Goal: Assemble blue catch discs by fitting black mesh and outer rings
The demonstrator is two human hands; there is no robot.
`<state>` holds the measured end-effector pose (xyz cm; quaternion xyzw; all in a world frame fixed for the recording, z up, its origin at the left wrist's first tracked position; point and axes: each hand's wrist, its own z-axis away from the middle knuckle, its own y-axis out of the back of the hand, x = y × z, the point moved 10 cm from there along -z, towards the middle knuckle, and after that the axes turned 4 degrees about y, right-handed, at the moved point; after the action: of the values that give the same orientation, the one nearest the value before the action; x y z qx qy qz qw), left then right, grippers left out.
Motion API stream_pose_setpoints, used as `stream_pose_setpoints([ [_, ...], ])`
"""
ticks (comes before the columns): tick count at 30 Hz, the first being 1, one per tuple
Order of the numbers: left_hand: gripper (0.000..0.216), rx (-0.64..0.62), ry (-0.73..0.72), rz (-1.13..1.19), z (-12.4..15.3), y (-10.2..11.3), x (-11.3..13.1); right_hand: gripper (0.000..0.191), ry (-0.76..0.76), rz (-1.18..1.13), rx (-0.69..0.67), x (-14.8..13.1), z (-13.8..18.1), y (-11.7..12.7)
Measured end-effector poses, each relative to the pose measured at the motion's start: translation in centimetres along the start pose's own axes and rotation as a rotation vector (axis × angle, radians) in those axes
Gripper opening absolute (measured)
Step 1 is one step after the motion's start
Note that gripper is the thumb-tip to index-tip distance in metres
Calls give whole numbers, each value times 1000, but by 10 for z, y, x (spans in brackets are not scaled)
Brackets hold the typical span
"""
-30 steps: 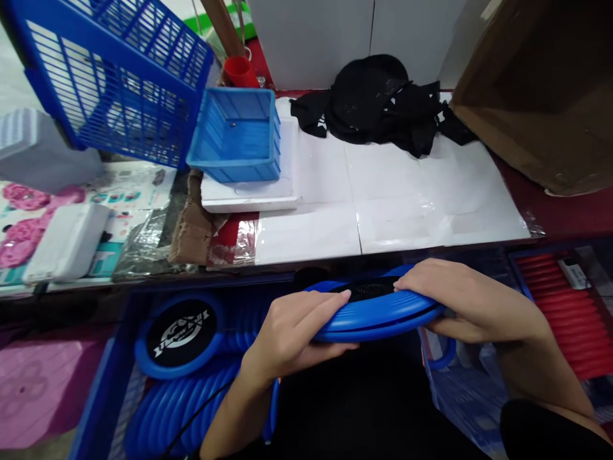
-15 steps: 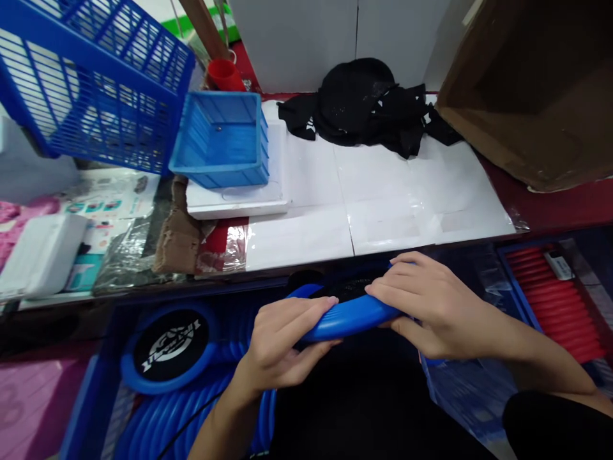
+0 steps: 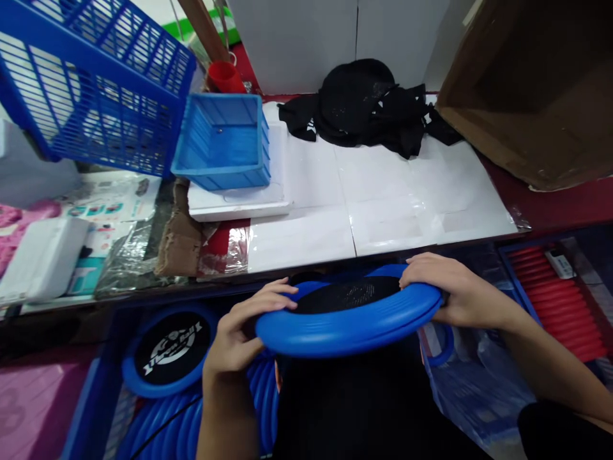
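Note:
I hold a blue disc (image 3: 349, 322) with a black mesh centre flat in front of my lap, just below the table's front edge. My left hand (image 3: 237, 332) grips its left rim with curled fingers. My right hand (image 3: 453, 291) is closed over its right rim. Below on the left lies another blue disc (image 3: 167, 348) with a black logo centre, on top of a row of several more blue discs (image 3: 191, 415) standing on edge in a bin.
A small blue tub (image 3: 223, 144) on a white slab, a blue wire basket (image 3: 96, 83), black cloth (image 3: 364, 105) and a cardboard box (image 3: 536, 89) stand on the white-papered table (image 3: 383, 204). Red discs (image 3: 558, 300) fill a bin at right; a plastic bag (image 3: 460, 383) hangs by my right knee.
The disc has spread from a squeezed, narrow shape into a full round. My hands moved apart to its left and right rims.

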<state>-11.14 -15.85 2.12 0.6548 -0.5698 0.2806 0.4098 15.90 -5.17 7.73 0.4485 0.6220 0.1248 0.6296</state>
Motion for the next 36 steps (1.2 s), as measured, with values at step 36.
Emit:
stream_pose_setpoints([
  [36,42,-256,39,-331,-39,-47,33,36,133,41,78,-4,19,-15],
])
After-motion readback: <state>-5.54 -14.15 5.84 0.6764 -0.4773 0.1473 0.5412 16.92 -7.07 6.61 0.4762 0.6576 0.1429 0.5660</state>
